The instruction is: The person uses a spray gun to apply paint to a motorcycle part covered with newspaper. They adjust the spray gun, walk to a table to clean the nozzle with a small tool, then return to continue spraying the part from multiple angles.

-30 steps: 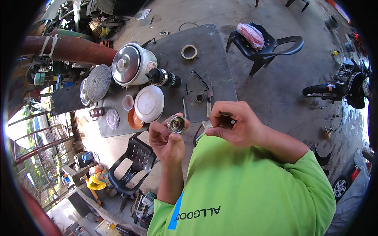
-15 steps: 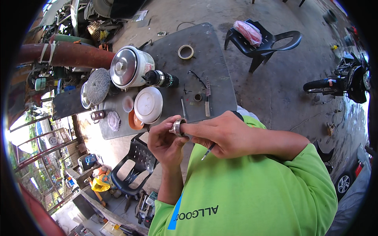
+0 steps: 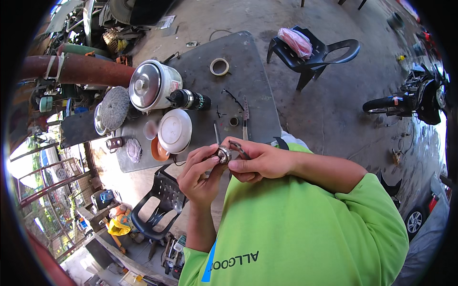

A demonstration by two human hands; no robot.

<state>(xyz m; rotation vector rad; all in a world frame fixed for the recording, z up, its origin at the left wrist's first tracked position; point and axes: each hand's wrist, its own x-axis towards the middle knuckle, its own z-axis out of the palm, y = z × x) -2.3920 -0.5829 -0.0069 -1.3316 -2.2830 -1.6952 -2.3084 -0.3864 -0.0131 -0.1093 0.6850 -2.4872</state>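
Note:
Between the thumb and fingertips of my left hand [image 3: 200, 172] is a small, shiny, ring-shaped metal part [image 3: 223, 154]. My right hand [image 3: 260, 162] is closed beside it, its thumb bent toward the part. A dark, slim, curved tool [image 3: 238, 148] rises out of that grip, and its exact kind is not clear. Both hands are in front of my green shirt, close to the near edge of the grey table [image 3: 238, 62]. Just beyond my fingers lie a slim metal rod [image 3: 216, 131], a knife [image 3: 245, 117] and a small round cup [image 3: 234, 121].
On the table are a roll of tape [image 3: 220, 67], eyeglasses [image 3: 232, 98], a black bottle [image 3: 191, 100], a rice cooker [image 3: 155, 86] and a white lidded tub [image 3: 175, 131]. Black chairs [image 3: 160, 202] stand nearby, one bearing a pink bag [image 3: 296, 43]. A motorcycle [image 3: 420, 102] is at right.
My right hand has drawn its finger out of the metal ring and turned. The slim tool that pointed down below it now points up near the ring. My left hand has tilted the ring.

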